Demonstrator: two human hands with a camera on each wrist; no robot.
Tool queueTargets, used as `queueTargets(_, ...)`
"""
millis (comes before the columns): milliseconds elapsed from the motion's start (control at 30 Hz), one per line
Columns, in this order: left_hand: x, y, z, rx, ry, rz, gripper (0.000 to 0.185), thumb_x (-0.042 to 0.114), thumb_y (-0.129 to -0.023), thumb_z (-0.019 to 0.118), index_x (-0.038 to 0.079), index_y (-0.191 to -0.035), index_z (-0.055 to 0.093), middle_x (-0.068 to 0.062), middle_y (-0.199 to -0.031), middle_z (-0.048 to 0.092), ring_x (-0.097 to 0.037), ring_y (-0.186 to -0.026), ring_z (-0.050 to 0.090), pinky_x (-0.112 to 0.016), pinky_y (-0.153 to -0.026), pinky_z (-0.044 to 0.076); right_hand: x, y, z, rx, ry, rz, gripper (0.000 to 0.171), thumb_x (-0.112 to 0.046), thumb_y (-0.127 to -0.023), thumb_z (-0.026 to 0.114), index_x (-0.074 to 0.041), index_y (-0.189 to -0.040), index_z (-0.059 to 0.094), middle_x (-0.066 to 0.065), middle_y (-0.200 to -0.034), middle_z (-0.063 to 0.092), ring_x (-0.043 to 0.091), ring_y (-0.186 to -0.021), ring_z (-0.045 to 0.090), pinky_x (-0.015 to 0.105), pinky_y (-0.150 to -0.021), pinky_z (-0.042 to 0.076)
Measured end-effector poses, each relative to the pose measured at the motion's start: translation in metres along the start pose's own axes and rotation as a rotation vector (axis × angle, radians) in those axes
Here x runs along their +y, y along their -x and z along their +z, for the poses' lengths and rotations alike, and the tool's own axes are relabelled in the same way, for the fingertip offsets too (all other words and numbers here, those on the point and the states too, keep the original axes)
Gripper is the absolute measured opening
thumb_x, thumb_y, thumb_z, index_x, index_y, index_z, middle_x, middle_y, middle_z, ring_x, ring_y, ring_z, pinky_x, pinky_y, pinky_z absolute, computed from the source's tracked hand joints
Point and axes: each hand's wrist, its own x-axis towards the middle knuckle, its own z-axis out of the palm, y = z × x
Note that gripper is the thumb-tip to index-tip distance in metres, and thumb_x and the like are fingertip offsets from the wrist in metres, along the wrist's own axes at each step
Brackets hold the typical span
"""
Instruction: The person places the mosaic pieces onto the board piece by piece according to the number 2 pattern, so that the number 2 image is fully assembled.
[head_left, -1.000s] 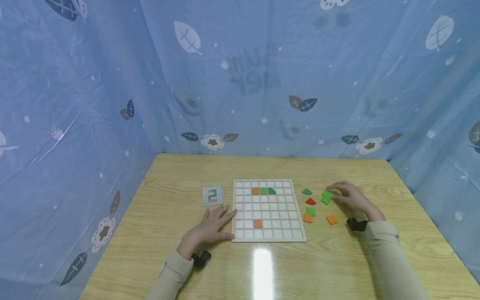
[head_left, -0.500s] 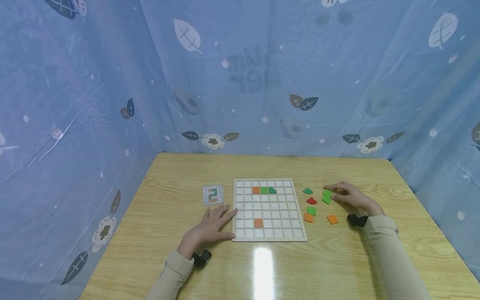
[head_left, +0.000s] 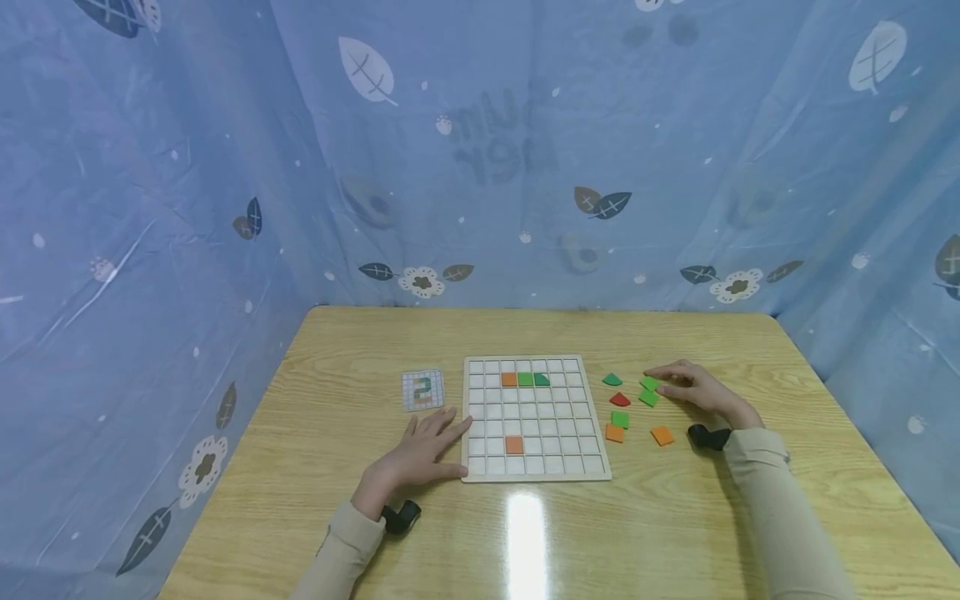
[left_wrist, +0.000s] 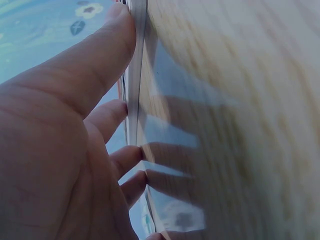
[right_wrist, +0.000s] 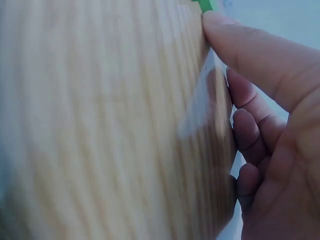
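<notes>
A white grid board point(head_left: 558, 429) lies on the table. My left hand point(head_left: 420, 454) rests at its left edge with spread fingers; in the left wrist view the thumb point(left_wrist: 112, 37) touches the board's side. An orange square point(head_left: 509, 380), a green square point(head_left: 525, 379) and a dark green wedge point(head_left: 542, 380) fill cells near the top; another orange square point(head_left: 513, 445) sits lower. My right hand point(head_left: 697, 389) reaches over loose green squares point(head_left: 648, 398), index extended beyond the upper one, thumb beside it. In the right wrist view the thumb point(right_wrist: 225, 30) touches a green tile point(right_wrist: 205, 5).
A card with a figure 2 point(head_left: 422, 390) lies left of the board. Right of the board lie a dark green wedge point(head_left: 612, 379), a red wedge point(head_left: 620, 400), a green square point(head_left: 619, 420) and two orange squares point(head_left: 662, 436). A blue patterned curtain point(head_left: 480, 167) surrounds the table.
My right index finger has stretched slightly to the left past the upper green square. The left hand and the tiles on the board have kept their places.
</notes>
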Motion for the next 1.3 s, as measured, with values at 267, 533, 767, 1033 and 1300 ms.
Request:
queueTargets(267,0.0008,0.0004,-0.0003,-0.004,0.009,0.002,0.075,0.051,-0.087,0.055,0.023,-0.149,0.023,-0.013,-0.155,0.012,-0.032,-0.143,0.005,-0.059,-0.112,-0.003,0.0015,0.0013,0.0008,0.015,0.002,0.020,0.038,-0.020,-0.093,0.057,-0.003,-0.127,0.056,0.015,-0.115,0.051,0.014,-0.098,0.044,0.032,-0.079,0.044)
queueTargets(533,-0.0004,0.0013,0.0005,-0.001,0.000,-0.006,0.076,0.054,-0.086,0.054,0.025,-0.149,0.022,-0.010,-0.155,0.012,-0.030,-0.143,0.004,-0.058,-0.112,-0.004,0.0030,-0.0006,0.0030,0.036,0.021,0.004,0.037,-0.021,-0.093,0.057,-0.004,-0.126,0.056,0.012,-0.112,0.051,0.007,-0.092,0.043,0.028,-0.074,0.042)
queueTargets(767,0.0004,0.0013,-0.0006,0.002,0.008,-0.001,0.076,0.053,-0.086,0.055,0.024,-0.148,0.023,-0.011,-0.155,0.012,-0.030,-0.143,0.005,-0.058,-0.112,-0.003,0.0043,-0.0007,0.0040,0.056,0.046,0.021,0.036,-0.023,-0.093,0.057,-0.007,-0.125,0.057,0.012,-0.116,0.053,0.005,-0.097,0.044,0.031,-0.080,0.043)
queueTargets(1033,0.0014,0.0013,-0.0017,0.000,0.009,-0.002,0.075,0.052,-0.086,0.056,0.024,-0.148,0.023,-0.011,-0.155,0.013,-0.031,-0.143,0.005,-0.058,-0.112,-0.003,0.0011,-0.0028,0.0033,0.071,-0.049,0.080,0.040,-0.023,-0.092,0.059,-0.004,-0.126,0.055,0.011,-0.099,0.052,0.012,-0.076,0.041,0.028,-0.061,0.039)
queueTargets(1300,0.0009,0.0009,-0.0010,0.000,0.010,0.009,0.076,0.051,-0.087,0.056,0.023,-0.148,0.023,-0.013,-0.155,0.013,-0.032,-0.143,0.005,-0.060,-0.111,-0.003,0.0001,-0.0066,0.0005,0.086,-0.066,0.107,0.042,-0.024,-0.091,0.060,-0.003,-0.126,0.055,0.003,-0.070,0.036,0.015,-0.058,0.033,0.029,-0.051,0.031)
